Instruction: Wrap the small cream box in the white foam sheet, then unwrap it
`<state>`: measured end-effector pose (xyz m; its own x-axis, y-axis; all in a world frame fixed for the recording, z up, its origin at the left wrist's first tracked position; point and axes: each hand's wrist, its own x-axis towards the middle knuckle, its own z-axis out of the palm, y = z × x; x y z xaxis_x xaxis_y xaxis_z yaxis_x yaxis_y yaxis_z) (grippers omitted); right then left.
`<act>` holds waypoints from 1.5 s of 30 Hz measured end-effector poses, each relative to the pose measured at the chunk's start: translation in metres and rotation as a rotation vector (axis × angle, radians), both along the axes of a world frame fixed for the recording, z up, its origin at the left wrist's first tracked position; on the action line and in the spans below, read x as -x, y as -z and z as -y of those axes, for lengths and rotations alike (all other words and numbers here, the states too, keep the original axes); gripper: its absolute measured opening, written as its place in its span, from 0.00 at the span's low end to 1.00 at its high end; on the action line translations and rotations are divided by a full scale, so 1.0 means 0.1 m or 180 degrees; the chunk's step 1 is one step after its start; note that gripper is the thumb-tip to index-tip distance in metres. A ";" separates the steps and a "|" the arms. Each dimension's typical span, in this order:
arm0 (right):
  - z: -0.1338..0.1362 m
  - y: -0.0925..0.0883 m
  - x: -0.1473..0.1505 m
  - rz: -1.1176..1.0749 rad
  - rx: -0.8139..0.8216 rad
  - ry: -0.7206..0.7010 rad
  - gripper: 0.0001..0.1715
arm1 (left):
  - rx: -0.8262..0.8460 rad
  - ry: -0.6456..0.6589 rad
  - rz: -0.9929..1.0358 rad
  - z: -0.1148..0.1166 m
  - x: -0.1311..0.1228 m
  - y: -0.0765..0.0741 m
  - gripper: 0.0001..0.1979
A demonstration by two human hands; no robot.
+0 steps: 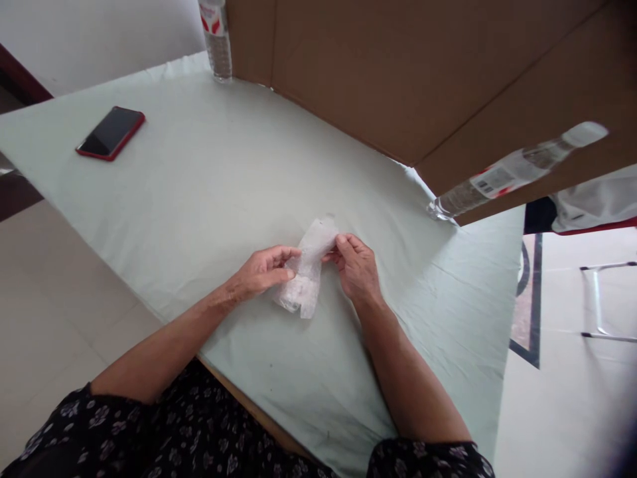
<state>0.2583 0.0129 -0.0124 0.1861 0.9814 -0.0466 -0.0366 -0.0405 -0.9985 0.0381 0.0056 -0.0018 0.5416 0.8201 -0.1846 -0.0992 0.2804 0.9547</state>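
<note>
A crumpled, translucent white piece of bubble wrap (308, 265) lies over the cloth-covered table, close to its front edge and bunched up at its lower end. Whether anything is inside it I cannot tell. From the left, my left hand (259, 271) holds the wrap's side, with the thumb lower and the fingers higher. My right hand (357, 265) pinches the upper right edge of the wrap between thumb and fingers. Part of the right fingers is hidden behind the thumb and the wrap.
A pale green cloth (199, 172) covers the table. At the back stands a large brown cardboard panel (348, 73), with a clear plastic bottle (217, 50) at its left and another bottle (502, 176) at its right. A phone (110, 134) with a red case lies far left.
</note>
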 end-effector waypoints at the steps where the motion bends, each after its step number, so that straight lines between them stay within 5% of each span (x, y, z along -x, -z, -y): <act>1: 0.00 0.00 -0.01 0.0110 -0.0082 0.0089 0.18 | 0.0065 -0.0064 0.0040 0.00 0.00 0.01 0.28; 5: 0.07 -0.07 -0.05 0.0743 -0.0401 0.0383 0.14 | 0.0320 -0.0399 0.0292 -0.02 -0.01 0.06 0.29; 8: 0.19 -0.22 0.00 0.1236 -0.0445 -0.0264 0.12 | 0.0431 -0.0508 0.0473 -0.03 -0.01 0.08 0.29; 13: 0.38 -0.46 0.20 0.3141 -0.1054 -0.1429 0.27 | 0.0350 -0.0526 0.0521 -0.01 0.00 0.07 0.28; 17: 0.38 -0.54 0.21 0.4090 -0.1134 -0.1430 0.37 | 0.0262 -0.0559 0.0469 -0.01 0.00 0.06 0.29; 23: 0.27 -0.49 0.00 0.3783 -0.0974 -0.0561 0.24 | -0.0128 -0.0881 0.0279 -0.07 0.01 0.05 0.31; 28: 0.20 -0.37 -0.05 0.3386 -0.0918 -0.0498 0.12 | -0.1287 -0.1362 -0.0944 -0.07 0.04 0.00 0.29; 33: 0.20 -0.31 -0.03 0.3304 -0.1091 -0.0501 0.09 | -0.2011 -0.1348 -0.1579 0.01 -0.02 -0.05 0.25; 40: 0.20 -0.28 -0.02 0.3194 -0.1299 -0.0336 0.10 | -0.1119 -0.1394 -0.1396 -0.06 -0.03 -0.04 0.12; 45: 0.14 -0.25 -0.06 0.2824 -0.1076 -0.0068 0.11 | -0.0663 -0.2001 -0.0997 -0.19 0.10 -0.01 0.07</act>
<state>0.2647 -0.0014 0.0125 -0.0008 0.9207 0.3904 0.7384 0.2638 -0.6206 0.0283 0.0244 -0.0007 -0.0956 0.9936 -0.0599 0.1049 0.0699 0.9920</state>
